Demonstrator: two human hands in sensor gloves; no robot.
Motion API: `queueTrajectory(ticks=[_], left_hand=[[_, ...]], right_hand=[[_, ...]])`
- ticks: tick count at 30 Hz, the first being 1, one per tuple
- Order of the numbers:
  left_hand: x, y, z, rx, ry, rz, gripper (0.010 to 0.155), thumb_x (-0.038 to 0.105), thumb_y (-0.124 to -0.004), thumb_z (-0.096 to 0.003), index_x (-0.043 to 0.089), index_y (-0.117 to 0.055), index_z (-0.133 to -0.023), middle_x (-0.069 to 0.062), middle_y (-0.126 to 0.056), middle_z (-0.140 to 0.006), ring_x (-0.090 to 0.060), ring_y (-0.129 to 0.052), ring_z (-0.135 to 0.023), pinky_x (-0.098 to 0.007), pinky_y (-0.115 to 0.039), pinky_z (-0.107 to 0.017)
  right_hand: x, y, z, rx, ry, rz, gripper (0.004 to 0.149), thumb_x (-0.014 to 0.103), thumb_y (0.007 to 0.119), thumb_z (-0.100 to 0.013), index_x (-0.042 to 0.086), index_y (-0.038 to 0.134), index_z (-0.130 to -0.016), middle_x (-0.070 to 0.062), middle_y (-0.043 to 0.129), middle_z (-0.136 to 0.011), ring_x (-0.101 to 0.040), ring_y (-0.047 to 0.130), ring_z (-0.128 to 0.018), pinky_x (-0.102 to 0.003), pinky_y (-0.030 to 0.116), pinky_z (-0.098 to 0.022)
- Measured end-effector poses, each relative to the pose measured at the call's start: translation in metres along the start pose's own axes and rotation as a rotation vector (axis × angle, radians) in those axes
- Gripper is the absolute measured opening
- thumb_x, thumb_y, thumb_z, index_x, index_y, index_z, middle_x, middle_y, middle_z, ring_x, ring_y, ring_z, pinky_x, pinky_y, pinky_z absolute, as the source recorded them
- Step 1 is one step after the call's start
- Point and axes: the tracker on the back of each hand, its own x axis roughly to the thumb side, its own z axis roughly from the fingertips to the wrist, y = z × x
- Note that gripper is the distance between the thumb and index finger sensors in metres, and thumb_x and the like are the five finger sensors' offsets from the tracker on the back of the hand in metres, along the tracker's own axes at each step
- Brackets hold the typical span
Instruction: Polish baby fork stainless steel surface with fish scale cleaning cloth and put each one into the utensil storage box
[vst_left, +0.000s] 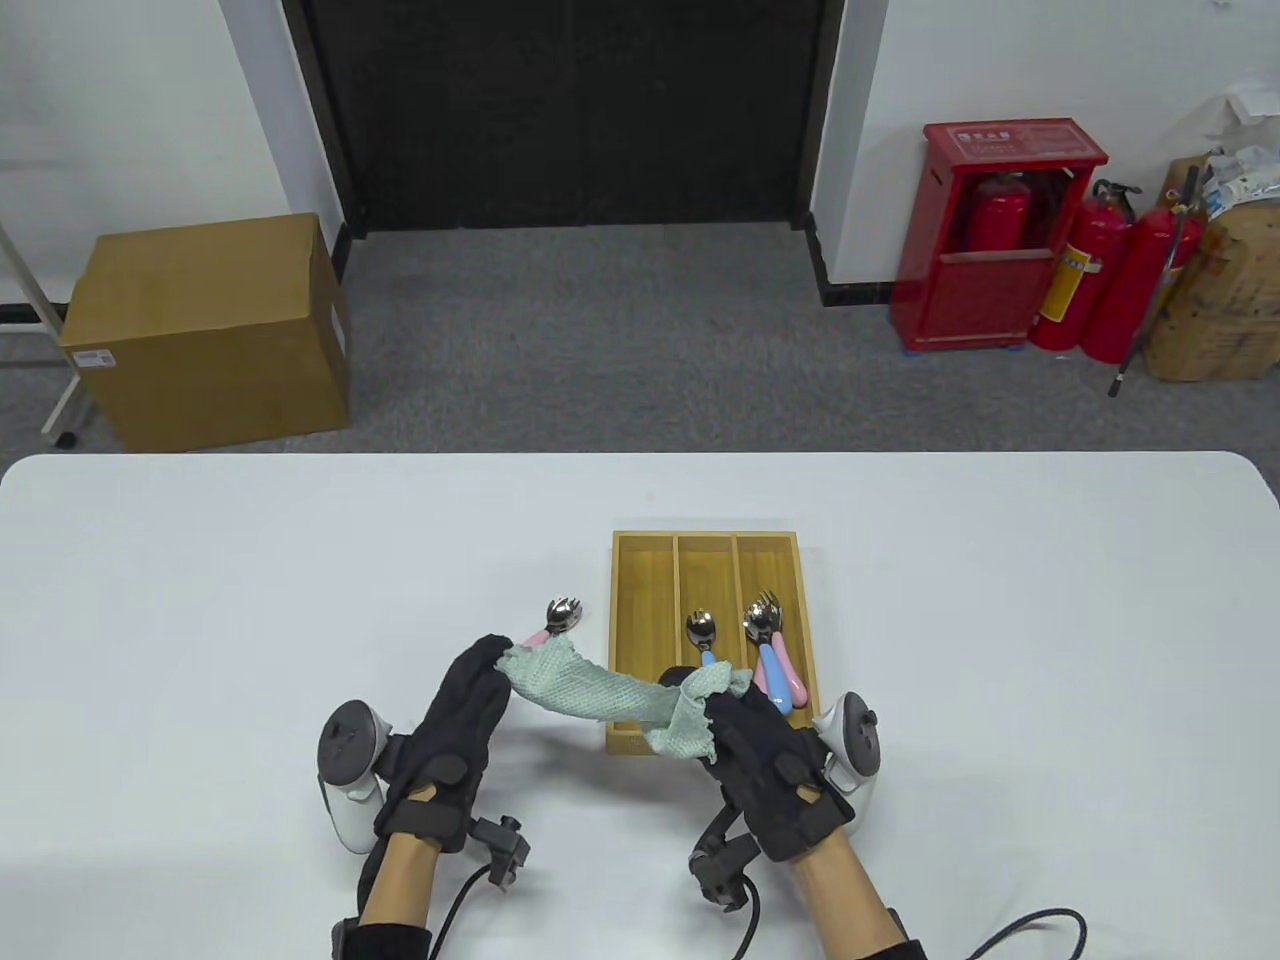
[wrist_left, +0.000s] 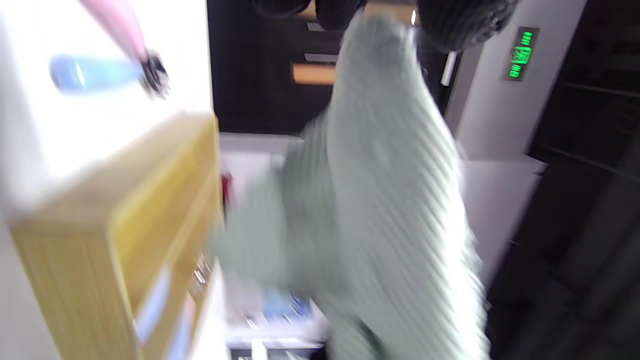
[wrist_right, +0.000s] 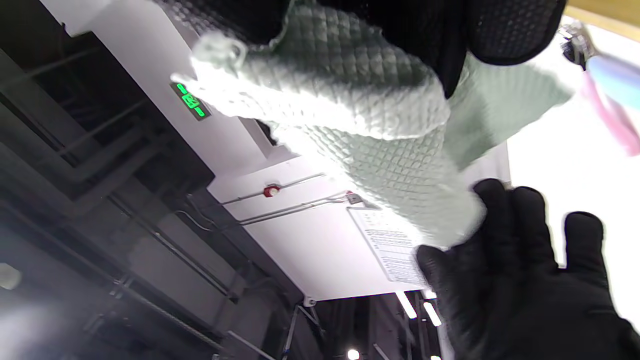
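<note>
Signs and labels: none legible

A green lit sign (wrist_right: 190, 102) glows on a wall, characters unreadable; the red cabinet (vst_left: 1012, 142) bears pale lettering, too small; the cardboard box (vst_left: 205, 325) carries an illegible white label.

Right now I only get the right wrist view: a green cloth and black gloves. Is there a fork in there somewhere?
Observer: Yes. The left hand holds a pink-handled fork together with one end of the cloth.
Operator: Where does it go afterwards?
Observer: A wooden storage box with three slots sits just ahead of the right hand.
Operator: Anything in it already?
Observer: A blue-handled fork lies in the middle slot, and two more forks lie in the right slot.
</note>
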Motion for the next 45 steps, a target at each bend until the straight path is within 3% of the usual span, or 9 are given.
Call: queueTrajectory(ticks=[6,11,20,25,29,35,37,41,45], left_hand=[[0.020,0.010,-0.026,0.060,0.178,-0.619,0.069,0.056,-0.075,-0.0549,0.024,-0.053,-0.112,-0.009,-0.049,-0.119,-0.040,-0.033,-0.113,-0.064,-0.017,-0.073],[0.029,-0.011,-0.062,0.025,0.259,-1.125,0.065,0.053,-0.078,-0.0531,0.026,-0.059,-0.109,-0.009,-0.056,-0.117,-0.040,-0.042,-0.111,-0.064,-0.020,-0.073],[-0.002,-0.044,-0.100,-0.068,0.501,-1.244,0.063,0.047,-0.081,-0.0520,0.021,-0.065,-0.107,-0.007,-0.056,-0.116,-0.038,-0.044,-0.111,-0.063,-0.025,-0.076],[-0.003,-0.049,-0.103,0.005,0.441,-1.351,0.054,0.040,-0.086,-0.0492,0.014,-0.073,-0.095,-0.008,-0.066,-0.108,-0.038,-0.063,-0.104,-0.063,-0.046,-0.074],[0.001,-0.038,-0.092,0.035,0.367,-1.233,0.052,0.039,-0.085,-0.0469,0.011,-0.075,-0.089,-0.009,-0.068,-0.104,-0.040,-0.068,-0.099,-0.064,-0.052,-0.070],[0.041,-0.026,-0.046,0.048,0.138,-0.790,0.051,0.037,-0.082,-0.0458,0.012,-0.075,-0.090,-0.012,-0.069,-0.104,-0.042,-0.069,-0.098,-0.065,-0.054,-0.068],[0.056,-0.033,-0.024,-0.003,0.087,-0.624,0.049,0.038,-0.080,-0.0474,0.014,-0.074,-0.090,-0.014,-0.072,-0.103,-0.042,-0.074,-0.094,-0.064,-0.057,-0.066],[0.076,-0.052,0.008,-0.058,-0.009,-0.531,0.047,0.040,-0.079,-0.0484,0.019,-0.074,-0.091,-0.012,-0.085,-0.093,-0.037,-0.091,-0.080,-0.060,-0.069,-0.060],[0.059,-0.081,0.032,-0.098,-0.089,-0.471,0.047,0.042,-0.079,-0.0489,0.020,-0.074,-0.091,-0.011,-0.090,-0.087,-0.028,-0.101,-0.063,-0.056,-0.075,-0.055]], right_hand=[[0.006,-0.010,-0.001,-0.017,-0.033,-0.064,0.043,0.039,0.066,-0.052,0.012,0.066,-0.085,-0.022,0.057,-0.100,-0.045,0.080,-0.080,-0.066,0.066,-0.057],[0.006,-0.018,0.000,-0.047,-0.042,-0.094,0.043,0.041,0.063,-0.054,0.012,0.064,-0.084,-0.022,0.056,-0.101,-0.045,0.079,-0.081,-0.065,0.066,-0.057],[0.005,-0.030,-0.001,-0.087,-0.045,-0.110,0.043,0.044,0.059,-0.055,0.012,0.063,-0.083,-0.022,0.056,-0.100,-0.042,0.080,-0.080,-0.063,0.067,-0.058],[0.004,-0.032,-0.002,-0.089,-0.041,-0.110,0.043,0.044,0.059,-0.055,0.012,0.062,-0.083,-0.022,0.056,-0.099,-0.040,0.081,-0.078,-0.062,0.068,-0.058],[0.003,-0.030,-0.002,-0.082,-0.030,-0.096,0.043,0.044,0.059,-0.055,0.012,0.063,-0.083,-0.022,0.056,-0.099,-0.038,0.083,-0.076,-0.061,0.068,-0.057],[0.002,-0.032,-0.005,-0.101,-0.045,-0.071,0.042,0.043,0.057,-0.056,0.012,0.060,-0.085,-0.022,0.051,-0.102,-0.040,0.076,-0.082,-0.062,0.064,-0.059],[0.004,-0.033,-0.003,-0.123,-0.059,-0.060,0.042,0.041,0.057,-0.056,0.013,0.059,-0.087,-0.021,0.047,-0.104,-0.042,0.071,-0.085,-0.063,0.061,-0.061],[0.009,-0.033,0.002,-0.154,-0.091,-0.045,0.042,0.040,0.057,-0.057,0.015,0.057,-0.090,-0.018,0.041,-0.108,-0.044,0.062,-0.090,-0.064,0.057,-0.063],[0.014,-0.031,0.005,-0.169,-0.128,-0.066,0.041,0.040,0.057,-0.057,0.019,0.057,-0.092,-0.016,0.038,-0.110,-0.046,0.056,-0.093,-0.064,0.055,-0.064]])
